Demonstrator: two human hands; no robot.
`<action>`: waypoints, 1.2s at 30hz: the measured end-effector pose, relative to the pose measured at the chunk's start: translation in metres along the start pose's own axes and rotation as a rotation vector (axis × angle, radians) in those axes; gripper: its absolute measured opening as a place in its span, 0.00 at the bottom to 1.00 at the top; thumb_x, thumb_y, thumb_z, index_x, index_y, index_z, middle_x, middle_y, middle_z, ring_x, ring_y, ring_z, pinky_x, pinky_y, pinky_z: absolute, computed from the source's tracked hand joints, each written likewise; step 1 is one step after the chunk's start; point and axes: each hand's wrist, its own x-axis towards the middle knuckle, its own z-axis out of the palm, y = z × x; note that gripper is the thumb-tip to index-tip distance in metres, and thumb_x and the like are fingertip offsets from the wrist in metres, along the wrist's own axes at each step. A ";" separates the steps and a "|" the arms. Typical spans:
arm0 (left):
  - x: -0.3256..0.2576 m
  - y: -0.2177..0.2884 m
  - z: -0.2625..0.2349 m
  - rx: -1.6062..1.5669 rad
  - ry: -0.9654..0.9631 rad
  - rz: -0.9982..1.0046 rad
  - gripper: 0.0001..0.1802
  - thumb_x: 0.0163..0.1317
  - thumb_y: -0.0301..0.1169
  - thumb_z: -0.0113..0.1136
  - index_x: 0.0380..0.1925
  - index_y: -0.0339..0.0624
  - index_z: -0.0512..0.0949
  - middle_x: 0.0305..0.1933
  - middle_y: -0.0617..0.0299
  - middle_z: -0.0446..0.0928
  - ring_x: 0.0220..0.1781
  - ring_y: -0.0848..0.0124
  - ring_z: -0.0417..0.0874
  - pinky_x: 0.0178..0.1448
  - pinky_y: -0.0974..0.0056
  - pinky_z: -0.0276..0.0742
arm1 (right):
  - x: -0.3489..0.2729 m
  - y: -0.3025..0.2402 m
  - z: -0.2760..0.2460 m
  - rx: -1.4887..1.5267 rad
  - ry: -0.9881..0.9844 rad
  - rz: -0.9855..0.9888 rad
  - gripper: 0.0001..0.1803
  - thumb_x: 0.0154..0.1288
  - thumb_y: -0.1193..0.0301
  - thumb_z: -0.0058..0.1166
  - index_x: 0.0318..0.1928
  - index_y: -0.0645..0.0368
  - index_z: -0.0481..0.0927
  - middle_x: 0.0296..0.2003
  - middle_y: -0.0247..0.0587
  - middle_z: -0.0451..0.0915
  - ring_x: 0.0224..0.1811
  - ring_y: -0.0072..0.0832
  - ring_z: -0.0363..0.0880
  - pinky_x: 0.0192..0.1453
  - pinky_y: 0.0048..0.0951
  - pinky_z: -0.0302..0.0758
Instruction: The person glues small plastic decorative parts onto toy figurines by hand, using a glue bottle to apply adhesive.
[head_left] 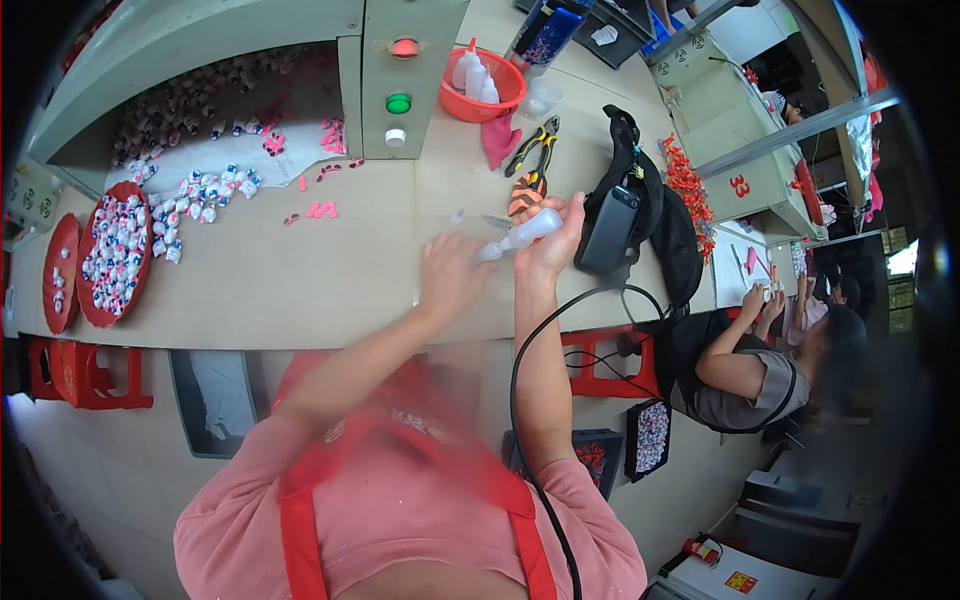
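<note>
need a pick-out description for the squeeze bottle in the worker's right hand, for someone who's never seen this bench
Start at the tan workbench and find the black pouch on its right side. Just left of it, the right hand grips a white squeeze bottle, nozzle toward the left hand. Similar bottles stand upright in the orange bowl; this one lies sideways, held.

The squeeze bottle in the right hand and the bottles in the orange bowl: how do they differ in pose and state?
The squeeze bottle lies almost flat, its nozzle toward the left hand; the bowl bottles stand upright, nozzles up. The right hand grips the squeeze bottle above the table; nobody touches the bowl bottles, which sit together in the orange bowl. Both are whitish plastic with tapered tips.
</note>
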 end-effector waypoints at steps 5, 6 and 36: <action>-0.002 -0.002 0.001 -0.004 -0.004 -0.027 0.13 0.45 0.29 0.71 0.33 0.44 0.81 0.33 0.63 0.76 0.39 0.61 0.74 0.47 0.59 0.63 | -0.011 -0.006 -0.009 -0.116 -0.028 -0.043 0.17 0.69 0.60 0.48 0.44 0.63 0.74 0.33 0.41 0.77 0.33 0.27 0.75 0.38 0.32 0.73; -0.002 -0.002 0.001 -0.004 -0.007 -0.026 0.13 0.45 0.29 0.71 0.33 0.44 0.81 0.33 0.63 0.76 0.39 0.61 0.74 0.47 0.59 0.63 | -0.014 -0.006 -0.011 -0.151 -0.079 -0.070 0.15 0.66 0.62 0.53 0.45 0.61 0.74 0.37 0.39 0.77 0.41 0.29 0.77 0.46 0.35 0.75; -0.001 -0.003 0.000 -0.016 -0.039 -0.041 0.14 0.48 0.32 0.70 0.36 0.45 0.81 0.36 0.65 0.76 0.40 0.66 0.73 0.50 0.61 0.62 | -0.049 -0.033 -0.085 0.033 0.080 0.167 0.19 0.65 0.71 0.55 0.53 0.64 0.68 0.49 0.50 0.76 0.50 0.38 0.77 0.45 0.34 0.79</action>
